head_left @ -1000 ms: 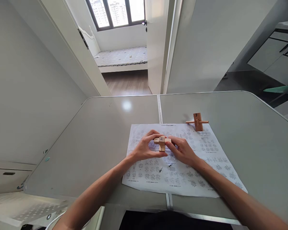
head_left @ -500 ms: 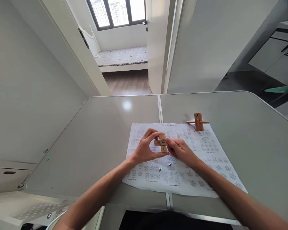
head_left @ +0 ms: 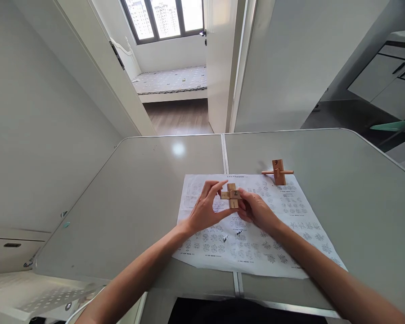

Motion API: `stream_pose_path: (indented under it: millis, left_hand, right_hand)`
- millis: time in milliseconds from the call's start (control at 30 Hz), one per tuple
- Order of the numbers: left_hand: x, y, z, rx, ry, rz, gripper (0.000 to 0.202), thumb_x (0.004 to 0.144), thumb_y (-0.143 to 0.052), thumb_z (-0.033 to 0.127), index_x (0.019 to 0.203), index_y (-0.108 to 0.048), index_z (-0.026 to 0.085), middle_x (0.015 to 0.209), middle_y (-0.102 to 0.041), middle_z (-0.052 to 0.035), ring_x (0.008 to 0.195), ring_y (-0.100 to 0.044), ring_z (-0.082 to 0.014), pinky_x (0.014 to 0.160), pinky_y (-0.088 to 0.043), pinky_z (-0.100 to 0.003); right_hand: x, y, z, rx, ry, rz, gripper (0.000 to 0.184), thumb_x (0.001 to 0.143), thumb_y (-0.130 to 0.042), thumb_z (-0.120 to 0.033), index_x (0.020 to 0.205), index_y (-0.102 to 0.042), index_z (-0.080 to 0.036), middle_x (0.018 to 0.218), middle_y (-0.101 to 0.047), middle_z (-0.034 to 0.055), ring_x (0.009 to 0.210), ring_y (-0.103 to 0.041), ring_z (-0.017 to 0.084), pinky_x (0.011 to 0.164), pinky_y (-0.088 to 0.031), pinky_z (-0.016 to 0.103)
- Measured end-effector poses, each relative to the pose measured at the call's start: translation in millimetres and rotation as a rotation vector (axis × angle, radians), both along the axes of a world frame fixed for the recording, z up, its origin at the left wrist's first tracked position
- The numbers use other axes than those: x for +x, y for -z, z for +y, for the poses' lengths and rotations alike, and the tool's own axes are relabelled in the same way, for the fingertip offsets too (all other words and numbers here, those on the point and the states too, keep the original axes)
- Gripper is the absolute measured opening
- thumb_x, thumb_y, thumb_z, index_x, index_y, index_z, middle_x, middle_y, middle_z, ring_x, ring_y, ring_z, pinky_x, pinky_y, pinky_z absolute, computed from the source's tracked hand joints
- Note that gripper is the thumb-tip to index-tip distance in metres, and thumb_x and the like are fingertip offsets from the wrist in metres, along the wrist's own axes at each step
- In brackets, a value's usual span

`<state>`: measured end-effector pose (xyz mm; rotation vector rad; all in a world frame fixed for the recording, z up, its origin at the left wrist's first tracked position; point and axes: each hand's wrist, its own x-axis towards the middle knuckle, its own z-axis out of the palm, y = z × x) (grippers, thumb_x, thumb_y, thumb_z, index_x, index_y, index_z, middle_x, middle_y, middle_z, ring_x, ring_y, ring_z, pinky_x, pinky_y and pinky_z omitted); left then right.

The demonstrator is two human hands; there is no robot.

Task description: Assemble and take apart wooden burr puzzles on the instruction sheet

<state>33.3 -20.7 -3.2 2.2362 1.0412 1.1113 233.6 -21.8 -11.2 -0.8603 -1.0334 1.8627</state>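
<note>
Above the paper sheet, an interlocking wooden block puzzle (head_left: 234,194) made of crossed bars is held in the air. Handwritten black marks show on its faces. My right hand (head_left: 256,208) pinches its right side between thumb and fingers. My left hand (head_left: 207,204) curves around it from the left, the index fingertip close to its top and the thumb under its lower end. The exact contact of the left fingertips is hard to make out. Under both hands lies the printed sheet (head_left: 256,258), covered with rows of small line drawings.
Another wooden cross-shaped puzzle (head_left: 279,172), with a numbered upright bar and a thin crosspiece, stands at the sheet's far right edge. Two small dark-and-light bits (head_left: 225,239) show on the sheet. The grey table (head_left: 131,193) has a metal seam down its middle.
The held puzzle has shifted slightly up and right and turned a little, so its numbered face looks tilted. My left index finger has lifted a little from its top.
</note>
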Motion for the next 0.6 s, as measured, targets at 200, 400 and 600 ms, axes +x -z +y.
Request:
stream_pose_path:
  millis: [200,400,600]
  left_hand:
    - [2,6.4,5,-0.090,-0.089,-0.052,0.059,0.095,-0.071,0.037,0.146,-0.043,0.029,0.115,-0.052,-0.0065,0.094,-0.060,-0.0186,0.089,-0.058,-0.040]
    - [2,9.4,7,-0.161,-0.103,-0.042,0.047,0.099,-0.065,0.035,0.140,-0.046,0.026,0.117,-0.053,-0.0070,0.092,-0.062,-0.0167,0.086,-0.059,-0.036]
    - [2,8.0,7,-0.185,-0.079,-0.019,0.041,0.099,-0.063,0.034,0.136,-0.047,0.025,0.114,-0.055,-0.0062,0.085,-0.063,-0.0143,0.079,-0.059,-0.032]
  right_hand:
    - [10,-4.1,12,-0.259,0.049,0.270,0.042,0.092,-0.069,-0.047,0.064,-0.056,-0.018,0.060,-0.058,-0.0014,0.036,-0.034,0.003,0.030,-0.030,0.015]
    - [20,2.5,22,-0.300,0.132,0.446,0.021,0.091,-0.070,-0.032,0.080,-0.063,-0.017,0.075,-0.066,0.0017,0.038,-0.038,0.003,0.026,-0.034,0.010]
    - [31,7.0,30,-0.329,0.214,0.631,0.016,0.096,-0.064,-0.021,0.083,-0.055,-0.020,0.074,-0.058,-0.0005,0.044,-0.045,0.005,0.029,-0.041,0.010]
